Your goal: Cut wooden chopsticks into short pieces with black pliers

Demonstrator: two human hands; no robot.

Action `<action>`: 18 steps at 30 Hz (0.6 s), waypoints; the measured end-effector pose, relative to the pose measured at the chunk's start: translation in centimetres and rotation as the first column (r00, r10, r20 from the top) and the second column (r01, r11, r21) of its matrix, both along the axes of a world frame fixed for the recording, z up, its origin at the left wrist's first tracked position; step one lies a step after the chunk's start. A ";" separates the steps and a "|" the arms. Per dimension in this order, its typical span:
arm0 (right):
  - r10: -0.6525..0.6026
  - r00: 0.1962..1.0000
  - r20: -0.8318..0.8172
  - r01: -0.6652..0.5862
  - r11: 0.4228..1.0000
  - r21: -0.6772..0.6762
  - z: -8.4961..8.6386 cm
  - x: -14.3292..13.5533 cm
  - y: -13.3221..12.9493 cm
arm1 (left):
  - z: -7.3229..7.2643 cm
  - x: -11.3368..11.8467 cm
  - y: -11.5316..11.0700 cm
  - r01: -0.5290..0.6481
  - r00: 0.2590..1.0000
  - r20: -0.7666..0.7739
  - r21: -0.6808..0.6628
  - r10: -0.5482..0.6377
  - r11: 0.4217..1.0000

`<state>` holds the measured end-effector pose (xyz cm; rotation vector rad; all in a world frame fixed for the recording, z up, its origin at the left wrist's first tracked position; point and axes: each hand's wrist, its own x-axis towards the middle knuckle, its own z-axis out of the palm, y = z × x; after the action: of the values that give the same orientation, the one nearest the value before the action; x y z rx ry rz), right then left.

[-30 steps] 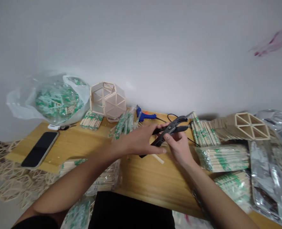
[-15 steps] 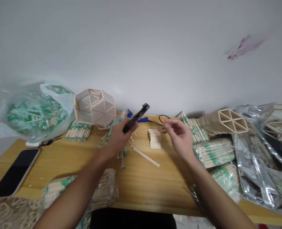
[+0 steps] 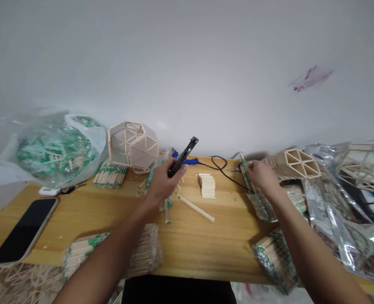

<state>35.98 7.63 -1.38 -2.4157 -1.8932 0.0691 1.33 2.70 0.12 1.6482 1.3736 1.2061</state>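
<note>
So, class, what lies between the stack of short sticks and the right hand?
In the head view: bare tabletop, a black cable, then wrapped sticks at the right hand.

A big black phone (image 3: 25, 231) lies flat on the left side of the wooden table (image 3: 85, 209), with its screen dark; behind it sits a see-through bag (image 3: 102, 141) full of green and white wrappers (image 3: 54, 152); next to the bag stands a wooden frame (image 3: 144, 153) with six sides; a shiny silver bag (image 3: 331, 221) lies far to the right; the grey wall (image 3: 187, 76) has a purple smear (image 3: 312, 79) on it.
</note>
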 end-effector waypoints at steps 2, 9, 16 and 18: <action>-0.048 0.999 0.000 0.048 0.998 -0.031 0.3 -0.3 0.0 | -0.1 0.1 0.0 -0.006 1.000 0.005 0.000 0.006 1.000; 0.045 0.963 -0.266 0.107 0.843 0.528 3.0 -0.8 -0.4 | 0.2 0.3 0.1 -0.027 1.000 -0.009 -0.010 0.027 1.000; 0.104 0.949 -0.298 0.094 0.808 0.582 4.0 -0.7 -1.3 | 0.3 0.1 0.2 -0.032 0.999 -0.015 -0.001 0.032 0.999; 0.077 0.972 -0.224 0.047 0.863 0.502 4.1 -0.5 -1.7 | 0.2 0.1 0.2 -0.027 1.000 -0.011 0.005 0.027 1.000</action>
<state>35.51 5.90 2.72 -1.9425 -1.5777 -0.1202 1.40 2.93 0.32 1.6466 1.4053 1.2181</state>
